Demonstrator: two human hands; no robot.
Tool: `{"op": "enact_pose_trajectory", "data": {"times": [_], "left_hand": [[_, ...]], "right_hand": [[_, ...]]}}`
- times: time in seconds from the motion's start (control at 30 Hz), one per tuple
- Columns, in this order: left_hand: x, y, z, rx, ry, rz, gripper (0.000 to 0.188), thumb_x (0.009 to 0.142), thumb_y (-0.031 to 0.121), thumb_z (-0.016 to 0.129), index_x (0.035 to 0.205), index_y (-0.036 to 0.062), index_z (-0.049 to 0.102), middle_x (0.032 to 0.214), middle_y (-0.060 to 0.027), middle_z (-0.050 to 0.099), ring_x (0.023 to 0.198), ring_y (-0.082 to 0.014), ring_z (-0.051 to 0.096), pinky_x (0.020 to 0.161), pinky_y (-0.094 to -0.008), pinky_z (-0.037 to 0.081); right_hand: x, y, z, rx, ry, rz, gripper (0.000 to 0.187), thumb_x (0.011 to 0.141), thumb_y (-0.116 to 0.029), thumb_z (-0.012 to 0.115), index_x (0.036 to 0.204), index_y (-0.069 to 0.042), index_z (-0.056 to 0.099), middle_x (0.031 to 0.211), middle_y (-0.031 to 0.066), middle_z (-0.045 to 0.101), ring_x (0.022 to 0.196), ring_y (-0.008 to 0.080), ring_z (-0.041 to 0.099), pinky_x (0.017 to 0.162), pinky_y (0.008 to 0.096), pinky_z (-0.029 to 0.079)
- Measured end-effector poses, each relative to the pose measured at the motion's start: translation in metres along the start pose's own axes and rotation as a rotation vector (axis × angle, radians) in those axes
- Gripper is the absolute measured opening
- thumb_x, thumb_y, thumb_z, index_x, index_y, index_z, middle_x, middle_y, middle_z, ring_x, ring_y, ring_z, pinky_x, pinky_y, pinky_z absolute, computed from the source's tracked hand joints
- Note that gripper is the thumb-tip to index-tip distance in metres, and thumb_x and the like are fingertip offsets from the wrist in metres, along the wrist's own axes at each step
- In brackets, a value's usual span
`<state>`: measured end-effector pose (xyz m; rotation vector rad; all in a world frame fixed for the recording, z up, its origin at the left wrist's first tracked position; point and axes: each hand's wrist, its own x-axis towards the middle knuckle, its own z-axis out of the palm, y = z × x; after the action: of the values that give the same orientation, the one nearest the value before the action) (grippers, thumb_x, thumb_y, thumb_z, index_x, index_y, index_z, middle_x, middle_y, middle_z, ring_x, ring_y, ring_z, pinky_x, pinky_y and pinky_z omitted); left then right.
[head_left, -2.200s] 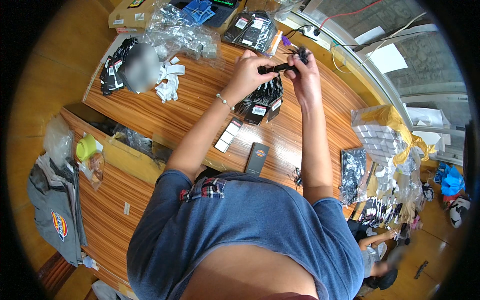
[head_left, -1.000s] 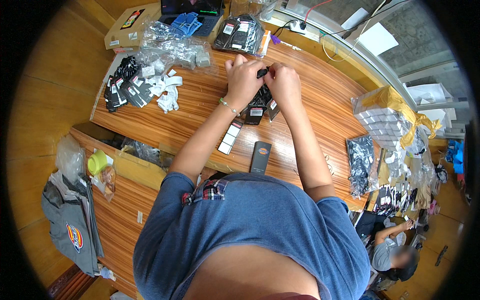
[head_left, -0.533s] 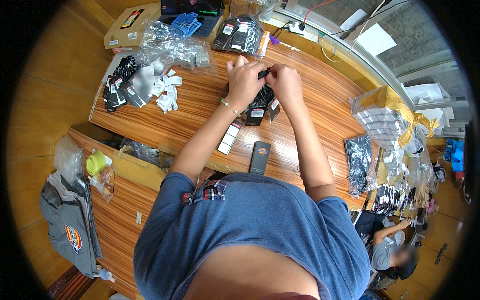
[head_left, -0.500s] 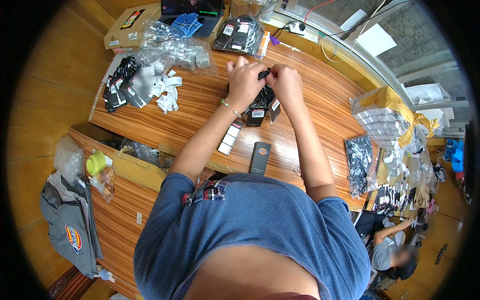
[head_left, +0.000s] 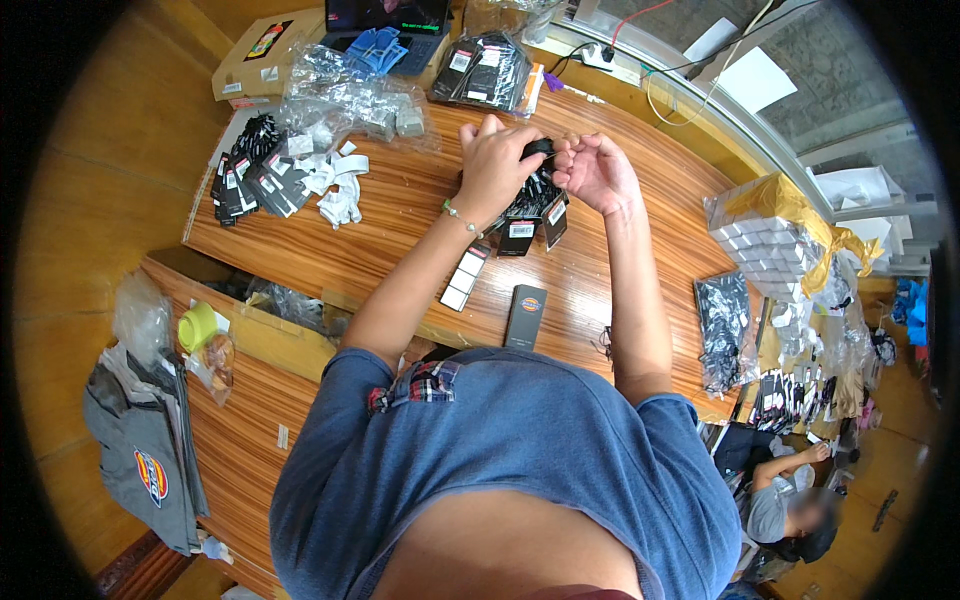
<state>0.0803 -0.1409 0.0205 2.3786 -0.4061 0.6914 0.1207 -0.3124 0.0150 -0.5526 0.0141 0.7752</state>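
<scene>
Over the wooden table, my left hand (head_left: pixel 497 170) is closed on the looped top of a bundle of black tag cords (head_left: pixel 537 148). Its lower strands and several black hang tags (head_left: pixel 517 232) with white labels hang or rest below my hands. Just right of the loop is my right hand (head_left: pixel 598 172), palm turned up and fingers curled in at the cords; whatever they pinch is too small to make out. Closer to me lie a strip of white labels (head_left: pixel 464 277) and a single dark grey tag (head_left: pixel 524 316).
At the left are a pile of black tags (head_left: pixel 270 185) and white bands (head_left: pixel 342 195). Clear plastic bags (head_left: pixel 350 95), a laptop (head_left: pixel 425 50) and bagged tags (head_left: pixel 482 72) line the back. A wrapped stack of boxes (head_left: pixel 765 235) stands right, near a black packet (head_left: pixel 723 325). Another person (head_left: pixel 785 505) works at lower right.
My right hand has drawn away to the right from the left one and turned its palm up. The left hand keeps its hold on the cord loop.
</scene>
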Motion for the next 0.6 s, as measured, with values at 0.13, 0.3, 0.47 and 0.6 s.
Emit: {"op": "enact_pose_trajectory", "data": {"times": [0.13, 0.3, 0.47, 0.6], "left_hand": [[-0.007, -0.008, 0.009, -0.121, 0.018, -0.064, 0.015, 0.072, 0.02, 0.062, 0.083, 0.0111, 0.057, 0.071, -0.0021, 0.059, 0.076, -0.021, 0.048, 0.072, -0.036, 0.028], [-0.015, -0.021, 0.026, -0.365, 0.049, -0.226, 0.011, 0.074, 0.019, 0.059, 0.08, 0.0101, 0.056, 0.069, -0.0036, 0.055, 0.073, -0.022, 0.049, 0.071, -0.0359, 0.031], [-0.017, -0.04, 0.038, -0.6, 0.052, -0.278, 0.008, 0.074, 0.013, 0.059, 0.078, 0.0071, 0.055, 0.067, -0.0044, 0.054, 0.068, -0.0195, 0.05, 0.065, -0.0326, 0.037], [-0.014, -0.029, 0.03, -1.029, 0.037, -0.409, 0.003, 0.078, 0.001, 0.053, 0.08, 0.002, 0.052, 0.071, -0.002, 0.054, 0.069, -0.0103, 0.051, 0.063, -0.0237, 0.041]], "right_hand": [[0.0, -0.002, -0.013, -0.12, -0.078, 0.085, 0.012, 0.082, -0.02, 0.051, 0.076, -0.011, 0.047, 0.068, -0.0007, 0.045, 0.063, 0.0112, 0.044, 0.058, 0.0274, 0.036], [0.001, 0.0, -0.013, -0.053, -0.029, 0.077, 0.011, 0.081, -0.019, 0.052, 0.076, -0.009, 0.049, 0.072, 0.0009, 0.048, 0.064, 0.0119, 0.046, 0.058, 0.0276, 0.037], [0.001, 0.002, -0.013, -0.023, 0.088, 0.023, 0.013, 0.081, -0.018, 0.053, 0.076, -0.007, 0.05, 0.076, 0.0037, 0.052, 0.065, 0.0131, 0.047, 0.058, 0.0286, 0.037], [0.003, 0.001, -0.02, 0.057, 0.047, 0.047, 0.013, 0.082, -0.018, 0.053, 0.075, -0.008, 0.05, 0.074, 0.0036, 0.052, 0.062, 0.013, 0.048, 0.057, 0.0287, 0.037]]}}
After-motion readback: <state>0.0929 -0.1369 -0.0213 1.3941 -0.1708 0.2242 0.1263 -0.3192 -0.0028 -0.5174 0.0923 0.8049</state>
